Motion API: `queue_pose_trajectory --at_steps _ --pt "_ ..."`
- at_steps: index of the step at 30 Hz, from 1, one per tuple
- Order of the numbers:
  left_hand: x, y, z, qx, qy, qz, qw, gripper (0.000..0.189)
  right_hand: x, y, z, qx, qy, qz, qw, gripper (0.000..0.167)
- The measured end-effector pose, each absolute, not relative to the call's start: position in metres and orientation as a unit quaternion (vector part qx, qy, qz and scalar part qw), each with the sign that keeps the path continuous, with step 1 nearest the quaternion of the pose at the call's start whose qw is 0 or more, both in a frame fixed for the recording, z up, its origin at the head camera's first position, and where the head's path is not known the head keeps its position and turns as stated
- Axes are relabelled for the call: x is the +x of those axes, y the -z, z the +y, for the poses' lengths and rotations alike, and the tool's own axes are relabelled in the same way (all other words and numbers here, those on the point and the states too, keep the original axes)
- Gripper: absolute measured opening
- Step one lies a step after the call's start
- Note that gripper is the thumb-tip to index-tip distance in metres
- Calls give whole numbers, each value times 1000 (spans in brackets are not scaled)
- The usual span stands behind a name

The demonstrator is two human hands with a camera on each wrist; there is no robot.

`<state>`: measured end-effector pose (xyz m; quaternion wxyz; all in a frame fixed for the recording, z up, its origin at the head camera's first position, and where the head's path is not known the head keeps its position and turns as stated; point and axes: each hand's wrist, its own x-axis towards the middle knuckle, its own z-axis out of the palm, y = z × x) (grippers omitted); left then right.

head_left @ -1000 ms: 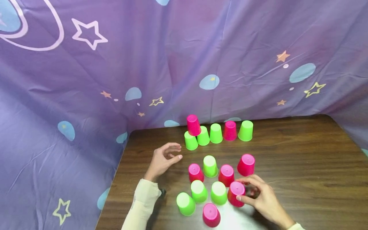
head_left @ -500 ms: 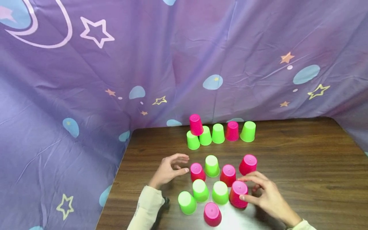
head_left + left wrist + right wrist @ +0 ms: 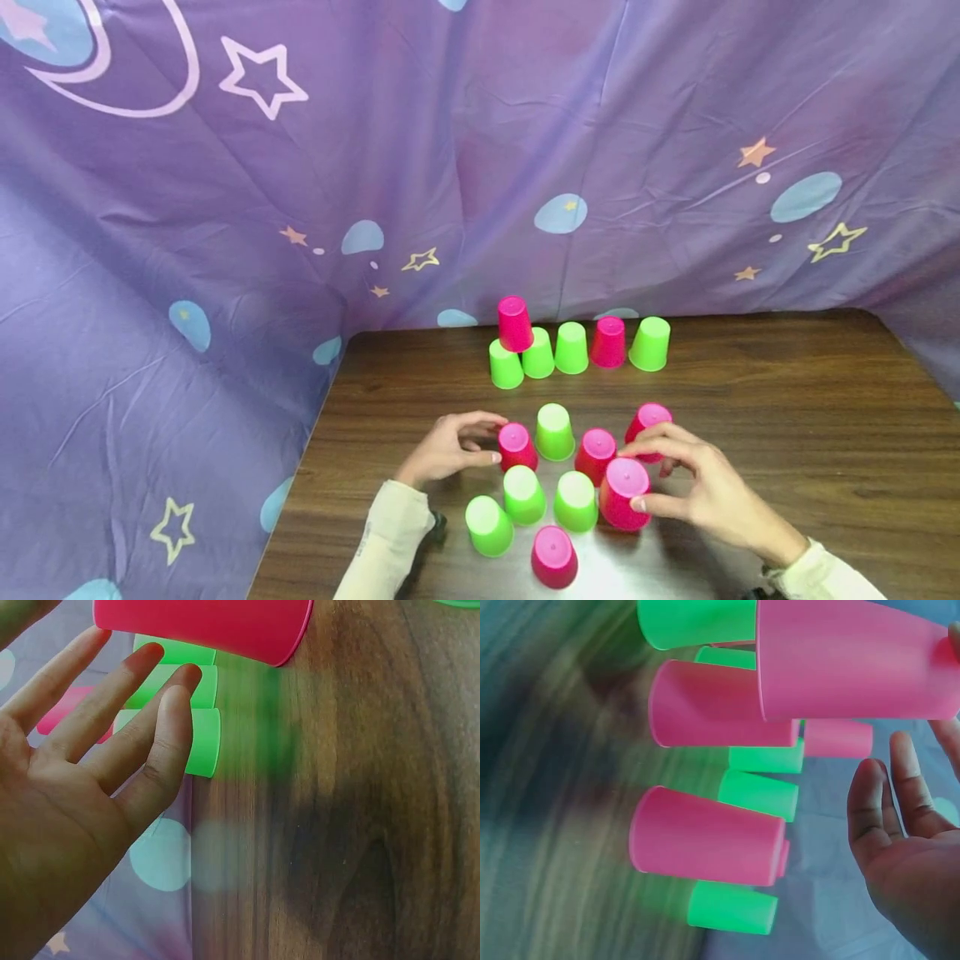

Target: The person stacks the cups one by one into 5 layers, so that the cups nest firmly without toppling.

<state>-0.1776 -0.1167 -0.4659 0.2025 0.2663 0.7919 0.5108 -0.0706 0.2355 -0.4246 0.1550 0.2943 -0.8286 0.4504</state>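
Between the thumb and fingers of my right hand (image 3: 712,487) is an upside-down pink plastic cup (image 3: 625,493); in the right wrist view this pink cup (image 3: 847,664) hangs above the table. My left hand (image 3: 448,452) is beside another upside-down pink cup (image 3: 517,450), thumb and index at its left side. The left wrist view has the loosely spread fingers (image 3: 131,746) next to that pink cup (image 3: 202,626); whether they touch it is unclear. Close by stand green cups (image 3: 576,502) and pink cups (image 3: 596,457), all mouth down.
Along the back runs a row of green and pink cups (image 3: 608,343). One pink cup (image 3: 514,325) sits atop the row's two leftmost green cups. A patterned purple cloth (image 3: 480,167) hangs behind the wooden table (image 3: 810,433).
My left hand has moved right and down to the left pink cup. The right hand has raised its pink cup off the table. The head view has shifted slightly.
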Motion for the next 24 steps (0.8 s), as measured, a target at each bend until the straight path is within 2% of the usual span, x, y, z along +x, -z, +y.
queue_pose_trajectory --at_steps 13,24 --pt "-183 464 -108 277 -502 796 193 53 -97 390 236 342 -456 -817 88 51" --pt "-185 465 -99 283 -481 808 186 49 -132 382 234 342 -455 -819 70 50"
